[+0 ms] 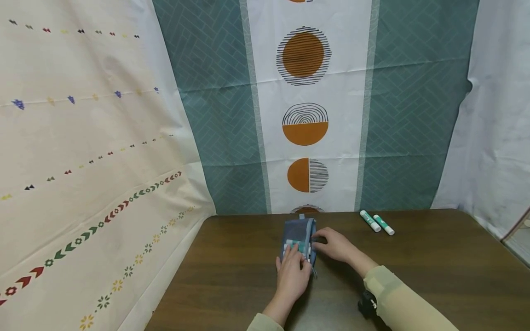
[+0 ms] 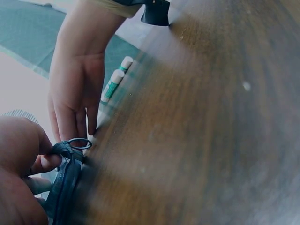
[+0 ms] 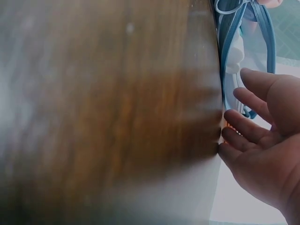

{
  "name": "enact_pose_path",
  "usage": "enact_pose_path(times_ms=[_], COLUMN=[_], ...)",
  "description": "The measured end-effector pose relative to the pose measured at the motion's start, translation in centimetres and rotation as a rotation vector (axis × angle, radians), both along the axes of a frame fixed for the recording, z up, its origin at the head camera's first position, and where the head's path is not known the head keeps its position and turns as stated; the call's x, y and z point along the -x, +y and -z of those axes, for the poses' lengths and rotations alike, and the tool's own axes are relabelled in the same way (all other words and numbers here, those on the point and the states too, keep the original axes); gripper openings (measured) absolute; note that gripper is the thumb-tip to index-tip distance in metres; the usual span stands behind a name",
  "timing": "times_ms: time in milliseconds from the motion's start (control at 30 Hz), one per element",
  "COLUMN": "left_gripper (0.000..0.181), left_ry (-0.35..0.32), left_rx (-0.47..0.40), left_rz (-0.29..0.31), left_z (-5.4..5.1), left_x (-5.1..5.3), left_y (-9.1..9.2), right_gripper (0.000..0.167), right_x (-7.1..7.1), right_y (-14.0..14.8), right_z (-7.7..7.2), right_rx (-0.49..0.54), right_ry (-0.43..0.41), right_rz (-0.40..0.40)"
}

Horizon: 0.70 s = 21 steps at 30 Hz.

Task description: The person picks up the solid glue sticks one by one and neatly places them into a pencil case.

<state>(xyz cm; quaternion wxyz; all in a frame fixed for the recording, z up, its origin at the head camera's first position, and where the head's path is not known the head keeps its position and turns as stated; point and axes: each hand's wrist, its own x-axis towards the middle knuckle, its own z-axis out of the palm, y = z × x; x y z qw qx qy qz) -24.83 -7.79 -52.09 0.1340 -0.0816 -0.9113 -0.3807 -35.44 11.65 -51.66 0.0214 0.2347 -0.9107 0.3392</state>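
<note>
A blue-grey zipper pouch (image 1: 291,230) lies on the table, its zipped side gaping to the right. My left hand (image 1: 293,276) grips the near end of the pouch, with a ring-shaped zipper pull (image 2: 78,143) beside its fingertips. A green-and-white patch like a glue stick (image 1: 295,243) shows at the left fingers; whether it is in or on the pouch I cannot tell. Inside the mouth a white object (image 3: 236,49) is visible. My right hand (image 1: 334,244) is at the opening, fingers loosely extended and holding nothing that shows.
Two green-and-white glue sticks (image 1: 370,221) lie side by side at the back right of the brown wooden table (image 1: 223,276). A patterned curtain (image 1: 223,138) hangs behind the table, and a cream cloth (image 1: 103,207) hangs along the left.
</note>
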Motion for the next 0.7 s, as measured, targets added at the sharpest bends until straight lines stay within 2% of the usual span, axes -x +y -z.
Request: enact_pose_path(times_ms=[33, 67, 100, 333, 700], left_gripper=[0.023, 0.023, 0.023, 0.023, 0.023], left_ry=[0.003, 0.005, 0.007, 0.003, 0.012], left_rx=[0.0, 0.001, 0.001, -0.002, 0.001], left_rz=[0.0, -0.001, -0.001, -0.003, -0.006], left_z=[0.0, 0.0, 0.0, 0.0, 0.0], left_x=[0.0, 0.0, 0.0, 0.0, 0.0], left_y=[0.0, 0.0, 0.0, 0.1, 0.1], right_gripper=[0.034, 0.033, 0.034, 0.038, 0.047], right_x=[-0.2, -1.0, -1.1, -1.6, -2.4], right_y=[-0.1, -0.2, -0.2, 0.7, 2.5], right_z=[-0.3, -1.3, -1.5, -1.7, -3.0], right_rx=[-0.005, -0.009, -0.01, -0.011, -0.036], right_ry=[-0.012, -0.045, -0.047, -0.029, -0.014], right_rz=[0.014, 0.038, 0.043, 0.053, 0.078])
